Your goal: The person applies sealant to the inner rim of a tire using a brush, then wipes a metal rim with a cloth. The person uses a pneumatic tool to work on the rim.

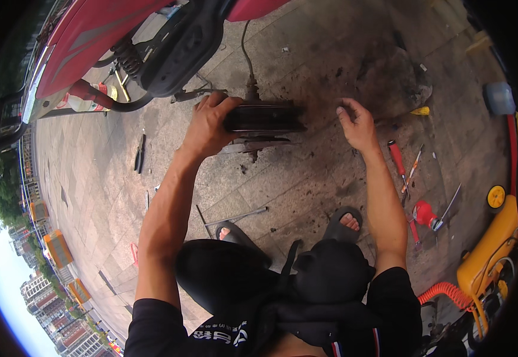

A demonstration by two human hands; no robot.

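Observation:
A dark wheel rim (265, 117) with an axle and a cable leading from its far side stands upright on the paving in front of me. My left hand (208, 122) grips the rim's left edge, fingers over the top. To the right, apart from the rim, my right hand (357, 124) hovers with fingers loosely curled. A gap shows between its thumb and forefinger, and I see nothing held there. Just beyond that hand lies a tool with a yellow handle (419, 111).
A red scooter body (86, 41) overhangs the far left. Pliers (140, 153) and a T-shaped wrench (238, 218) lie on the ground. At right are a red-handled screwdriver (396, 157), a red bottle-like item (424, 213) and a yellow compressor tank (490, 247) with an orange coiled hose (446, 291).

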